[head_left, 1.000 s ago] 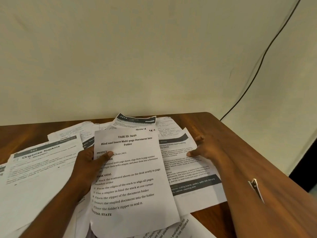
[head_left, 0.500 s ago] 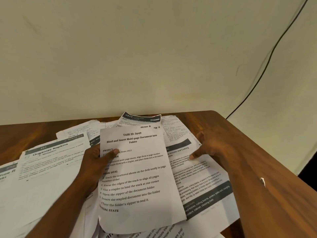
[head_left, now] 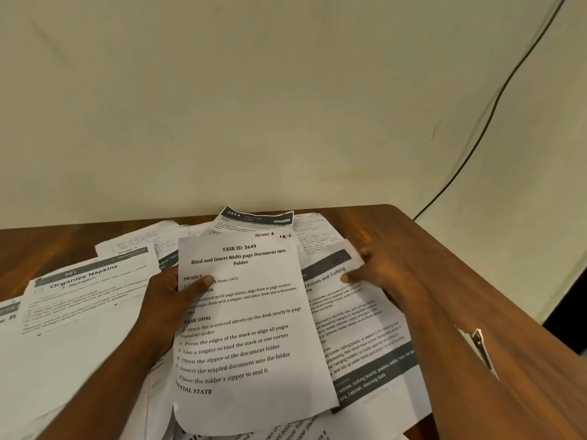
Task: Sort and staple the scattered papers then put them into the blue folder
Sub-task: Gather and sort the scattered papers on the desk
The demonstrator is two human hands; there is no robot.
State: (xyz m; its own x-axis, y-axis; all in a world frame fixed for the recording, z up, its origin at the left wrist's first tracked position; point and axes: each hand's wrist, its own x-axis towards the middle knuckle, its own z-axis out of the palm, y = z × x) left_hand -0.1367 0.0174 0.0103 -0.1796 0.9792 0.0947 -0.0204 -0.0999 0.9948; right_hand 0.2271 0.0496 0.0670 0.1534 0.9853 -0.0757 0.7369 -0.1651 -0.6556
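Pale cream wall [head_left: 222,100] fills the upper half of the frame, with one thin black cable [head_left: 495,100] running diagonally down its right side to the table's far corner. Below it, the brown wooden table [head_left: 422,249] spans the lower frame, covered by a loose heap of scattered papers [head_left: 79,328], too overlapped to count. Among them, at lower centre, is one white sheet headed "TASK ID: 3649" [head_left: 251,341]; to its right lies a sheet with grey bands [head_left: 359,328], at left one titled "Organize Napkins" [head_left: 85,277]. Two hands show. The left hand [head_left: 168,306] grips the 3649 sheet's left edge, thumb on top. The right hand [head_left: 381,271] pinches the grey-banded sheet's upper right edge, fingers curled.
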